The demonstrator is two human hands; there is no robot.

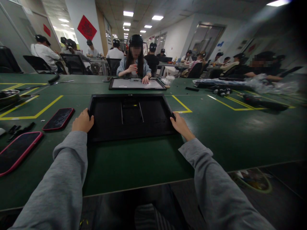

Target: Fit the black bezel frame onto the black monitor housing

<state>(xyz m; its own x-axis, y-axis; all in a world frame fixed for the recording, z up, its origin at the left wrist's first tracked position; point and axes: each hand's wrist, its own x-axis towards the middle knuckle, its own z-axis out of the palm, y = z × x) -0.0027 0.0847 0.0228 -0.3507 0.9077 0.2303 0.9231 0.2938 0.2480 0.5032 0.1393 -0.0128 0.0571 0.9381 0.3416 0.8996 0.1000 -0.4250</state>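
A black, rectangular, shallow-rimmed casing (131,118) is held at or just above the green tabletop (134,166) — the left hand (82,121) and right hand (179,124) each curled around a side edge. Close beyond lies a black-framed, grey-faced flat panel (129,83); leftward, two pink-rimmed black phones (59,119).

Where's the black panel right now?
In the head view, the black panel is near the middle, held between the left hand and right hand, nearer than the silver panel.
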